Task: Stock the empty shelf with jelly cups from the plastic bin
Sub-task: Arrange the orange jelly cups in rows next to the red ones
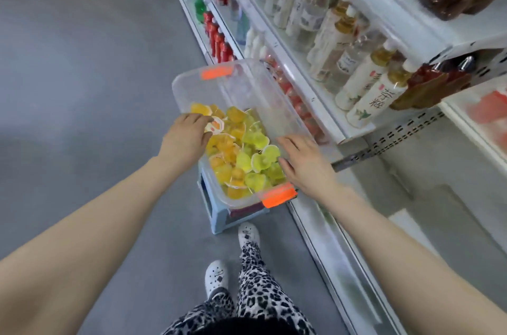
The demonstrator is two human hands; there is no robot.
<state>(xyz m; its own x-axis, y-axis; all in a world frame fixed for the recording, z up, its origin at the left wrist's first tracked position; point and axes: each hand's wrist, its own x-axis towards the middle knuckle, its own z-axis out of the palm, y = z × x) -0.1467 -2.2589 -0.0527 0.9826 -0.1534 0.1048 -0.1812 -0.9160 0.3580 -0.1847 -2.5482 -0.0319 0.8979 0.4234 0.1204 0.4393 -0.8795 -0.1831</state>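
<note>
The grip of the left hand (186, 138) pinches one jelly cup (215, 126) at the plastic bin's (247, 82) left rim, while the right hand (304, 164), grip apart and empty, hovers at the right rim, nearer the empty shelf (439, 197) lying to the bin's right.

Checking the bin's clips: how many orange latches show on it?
2. One orange latch on the far end of the plastic bin, the other on its near end beside the right hand. Others could be hidden.
</note>
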